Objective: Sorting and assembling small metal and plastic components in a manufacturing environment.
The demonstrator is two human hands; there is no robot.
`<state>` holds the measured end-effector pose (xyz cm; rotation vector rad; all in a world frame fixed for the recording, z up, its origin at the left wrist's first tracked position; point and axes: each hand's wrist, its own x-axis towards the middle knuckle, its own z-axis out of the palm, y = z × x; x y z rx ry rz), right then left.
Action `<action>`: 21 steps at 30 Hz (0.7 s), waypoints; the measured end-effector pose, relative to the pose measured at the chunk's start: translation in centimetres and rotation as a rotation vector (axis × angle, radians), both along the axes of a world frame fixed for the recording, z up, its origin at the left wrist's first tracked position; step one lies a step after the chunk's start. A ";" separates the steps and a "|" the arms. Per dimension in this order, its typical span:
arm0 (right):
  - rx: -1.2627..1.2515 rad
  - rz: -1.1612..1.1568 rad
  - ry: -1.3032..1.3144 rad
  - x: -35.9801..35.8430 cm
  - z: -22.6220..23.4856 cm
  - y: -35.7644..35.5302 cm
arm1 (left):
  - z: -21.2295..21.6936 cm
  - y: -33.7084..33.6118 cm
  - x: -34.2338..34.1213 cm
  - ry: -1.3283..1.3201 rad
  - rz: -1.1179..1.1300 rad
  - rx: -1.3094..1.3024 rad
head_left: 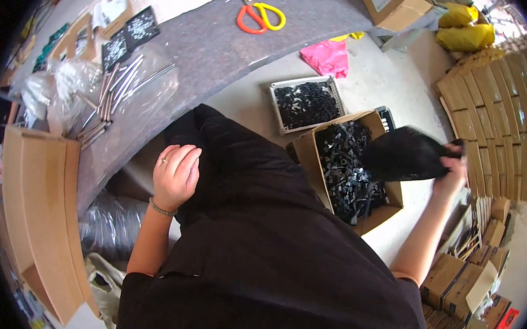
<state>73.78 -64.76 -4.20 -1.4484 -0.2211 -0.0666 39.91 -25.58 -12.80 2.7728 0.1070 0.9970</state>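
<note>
On the right, my right hand (453, 170) grips the edge of a black tray-like container (408, 154), smeared by motion, so its exact kind is hard to tell. The container is tilted over the right side of an open cardboard box (306, 157). Inside that box lies a heap of small black plastic parts (345, 165). My left hand (177, 173) hovers beside my lap on the left, fingers curled together, with a ring and a bracelet on it. Nothing shows in it, though its palm is turned away.
Behind the box sits a pale crate (307, 103) of small black parts. A grey-topped table (211, 37) holds scissors (261, 19), metal rods (118, 88) and black trays (141, 28). Stacked cartons (496, 115) line the right; a tall cardboard box (43, 209) stands left.
</note>
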 end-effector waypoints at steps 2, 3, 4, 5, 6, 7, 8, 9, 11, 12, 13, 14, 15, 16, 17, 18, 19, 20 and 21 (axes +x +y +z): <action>0.098 0.127 -0.091 0.9 4.6 2.7 | -0.3 -0.6 -3.0 0.002 0.099 0.020; 0.134 0.209 -0.142 0.7 7.4 3.8 | -0.2 -1.0 -4.1 0.020 0.124 -0.009; 0.049 0.200 -0.183 0.3 9.8 5.0 | -0.2 -1.9 -5.5 0.042 0.181 -0.031; 0.049 0.269 -0.213 -0.1 11.4 6.3 | -0.1 -2.5 -6.9 0.071 0.218 -0.048; 0.115 0.260 -0.219 -0.6 12.4 7.9 | -0.6 -3.1 -7.9 0.073 0.266 -0.062; 0.100 0.228 -0.226 -1.3 13.3 9.8 | -1.7 -3.6 -9.2 0.064 0.313 -0.094; 0.076 0.332 -0.341 -0.7 14.4 10.7 | -2.0 -4.1 -9.9 -0.006 0.344 -0.104; 0.011 0.026 -0.316 -1.3 15.4 13.4 | -2.2 -4.9 -10.9 -0.012 0.422 -0.134; 0.014 0.080 -0.335 -0.3 16.9 17.2 | -2.6 -7.0 -14.1 -0.011 0.608 -0.134; -0.139 0.305 -0.320 4.3 18.5 17.2 | -2.6 -8.2 -15.4 -0.025 0.682 -0.131; -0.187 0.485 -0.546 7.7 19.1 18.5 | -2.6 -9.1 -16.3 -0.053 0.752 -0.118; -0.217 0.648 -0.776 9.3 19.2 21.1 | -2.5 -9.5 -17.1 -0.065 0.798 -0.115; -0.117 0.576 -0.522 5.0 18.1 24.7 | -3.0 -9.4 -17.5 -0.067 0.843 -0.109; 0.001 0.351 -0.543 -3.3 17.6 27.7 | -2.9 -8.6 -17.4 -0.071 0.899 -0.082; -0.012 0.577 -0.556 -3.3 17.8 29.3 | -3.4 -8.2 -17.8 -0.109 0.884 -0.096; -0.028 0.795 -0.561 -2.5 17.6 30.7 | -3.5 -7.3 -18.0 -0.134 0.860 -0.102; 0.013 0.809 -0.573 -3.7 17.9 31.9 | -3.4 -5.5 -17.7 -0.108 0.793 -0.109; 0.011 0.834 -0.571 -6.0 18.3 33.5 | -3.5 -4.2 -17.2 -0.077 0.754 -0.134; 0.007 0.868 -0.563 -8.5 18.5 35.1 | -4.0 -2.9 -16.5 -0.053 0.720 -0.184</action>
